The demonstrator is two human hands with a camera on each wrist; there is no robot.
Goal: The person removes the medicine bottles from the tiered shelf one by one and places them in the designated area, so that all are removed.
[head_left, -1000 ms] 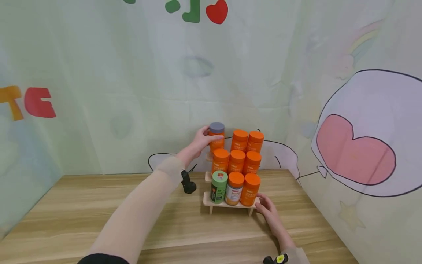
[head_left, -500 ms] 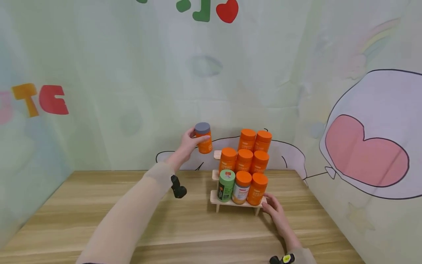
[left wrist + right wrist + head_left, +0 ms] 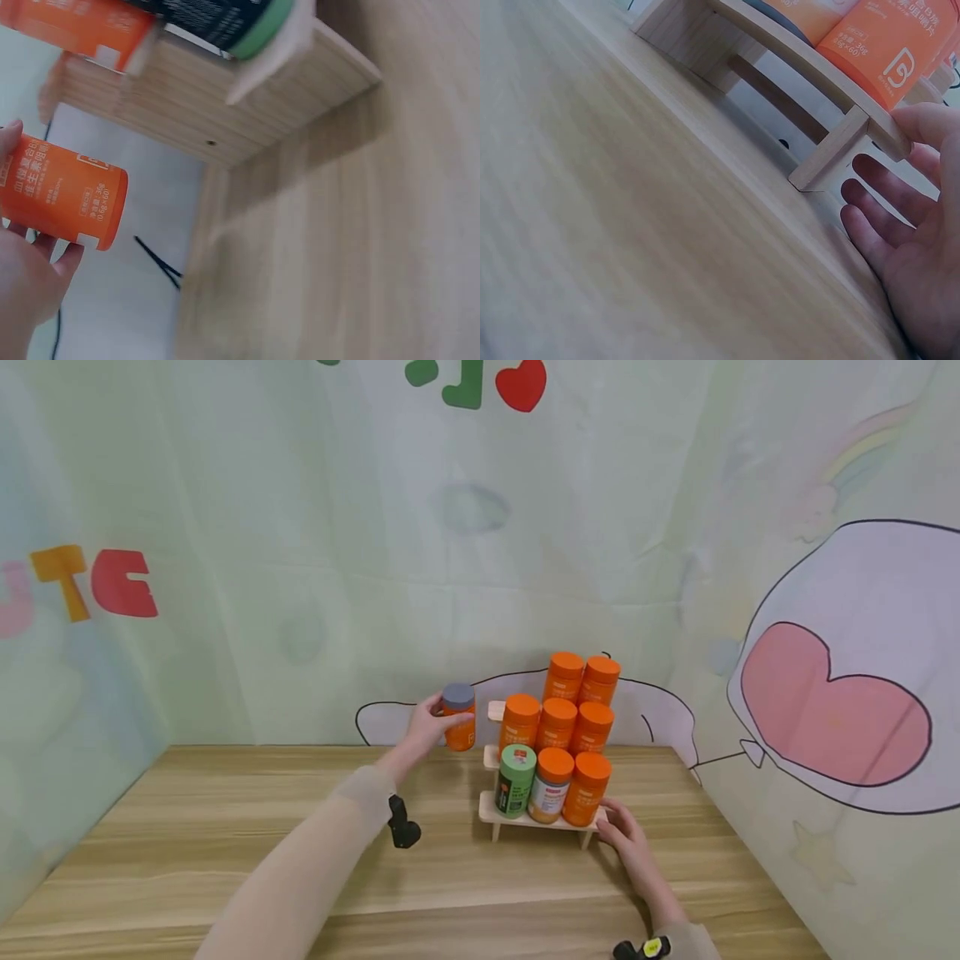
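My left hand [image 3: 422, 732] grips an orange jar [image 3: 458, 741] with a grey lid, upright and left of a tiered wooden rack [image 3: 489, 808]. In the left wrist view, the orange jar [image 3: 67, 191] is apart from the rack [image 3: 172, 112], with my fingers around it. My right hand [image 3: 628, 850] is at the rack's front right corner. The right wrist view shows its thumb and forefinger pinching the shelf end [image 3: 889, 139], other fingers loosely bent below. On the bottom tier stand a green jar [image 3: 515, 785], a white-labelled jar [image 3: 548, 795] and an orange-lidded jar [image 3: 586, 793].
Orange jars [image 3: 557, 727] fill the middle tier. Two more orange jars [image 3: 564, 678] stand on the top tier, beside a bare stretch of shelf [image 3: 496, 711] at its left. The wood-grain table [image 3: 262, 827] meets a printed curtain [image 3: 300, 568] behind.
My left hand has taken the grey-lidded jar off the top tier's left end, moved it left, then lowered it beside the rack. The right hand stays at the rack's corner.
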